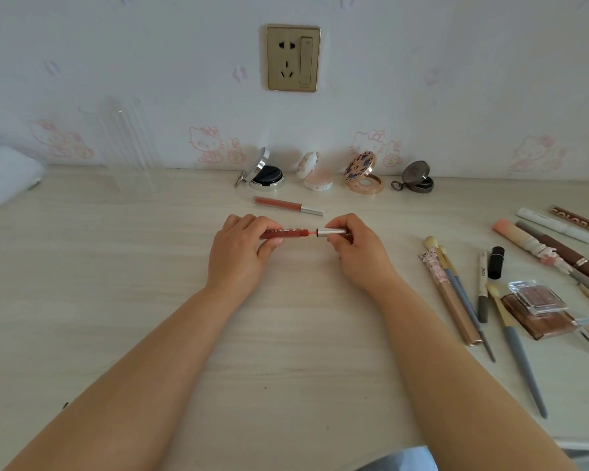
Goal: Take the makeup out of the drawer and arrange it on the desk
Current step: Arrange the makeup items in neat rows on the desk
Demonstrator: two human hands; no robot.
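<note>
Now the left hand (242,248) clasps the lip gloss tube (283,233), the right hand (357,248) its cap (330,232) — recapping, then placing on the bench (150,283).

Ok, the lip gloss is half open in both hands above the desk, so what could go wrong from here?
1. The left hand holds the dark red lip gloss tube and the right hand its silver cap; the exposed wand could smear colour on the pale wooden desk.
2. The tube lies level, so gloss might seep out.
3. The other orange-red lip gloss tube lies just behind the hands and could get knocked.
</note>
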